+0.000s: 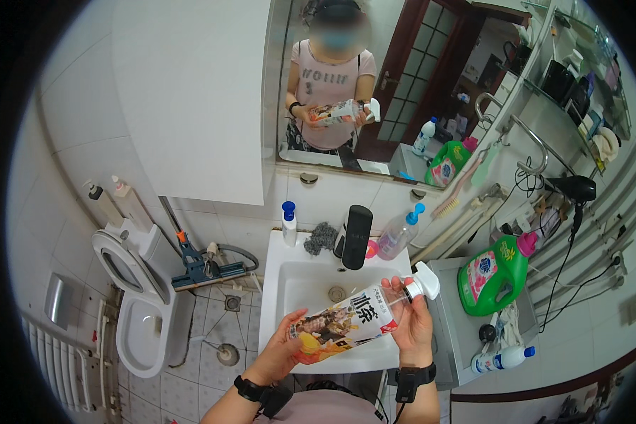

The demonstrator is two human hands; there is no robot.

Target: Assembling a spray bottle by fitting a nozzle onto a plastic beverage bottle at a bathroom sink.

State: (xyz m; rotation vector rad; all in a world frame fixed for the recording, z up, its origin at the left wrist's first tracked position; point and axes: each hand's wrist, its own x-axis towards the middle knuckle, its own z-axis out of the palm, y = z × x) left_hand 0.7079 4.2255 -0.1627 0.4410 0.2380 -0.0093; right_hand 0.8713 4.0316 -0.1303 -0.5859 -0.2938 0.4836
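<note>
A clear plastic bottle (350,319) with a colourful printed label lies tilted across the white washbasin (275,283), held above it. At its upper right end is a white trigger spray head (425,280). My left hand (281,353) is wrapped round the bottle's lower end, the thumb on the label. My right hand (413,325) grips the neck just below the spray head, its fingers around the collar. Each wrist wears a black band. The mirror (374,85) repeats both hands on the bottle.
Behind the basin stand a black tap (353,237), a grey scrubber (321,239), a blue-capped white bottle (289,225) and a clear pump bottle (401,232). A green detergent jug (493,275) is at right, near a hanging hair dryer (574,188). A toilet (145,332) is at left.
</note>
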